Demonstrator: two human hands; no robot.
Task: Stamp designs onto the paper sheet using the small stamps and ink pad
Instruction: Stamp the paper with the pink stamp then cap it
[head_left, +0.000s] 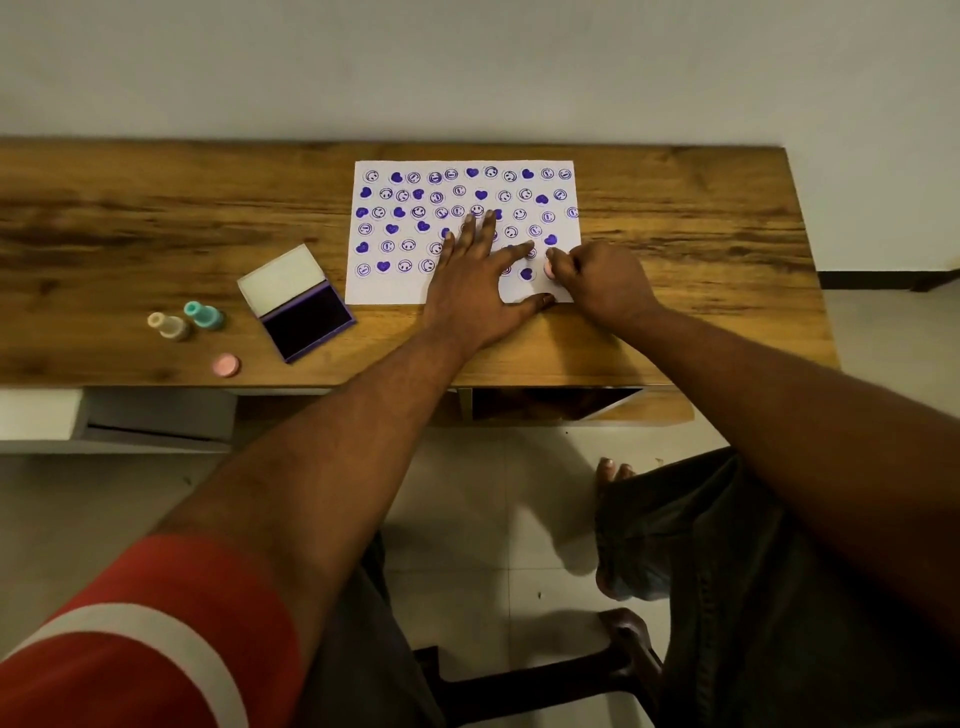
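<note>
At lower centre of the desk I see my left hand flat on the sheet, fingers spread, I judge to pin it; just right, my right hand pinches a pink stamp down on the sheet's lower right corner; left of centre lie the open pad, two stamps and a cap; farther up, purple prints fill the sheet.

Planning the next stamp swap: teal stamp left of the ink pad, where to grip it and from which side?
The teal stamp looks to lie tipped on the table, narrow cap end toward the far left and wider base toward the ink pad. Probably pinch the narrow neck from above, fingers front and back. The beige stamp crowds its near-left side, so avoid coming in from there.
</note>
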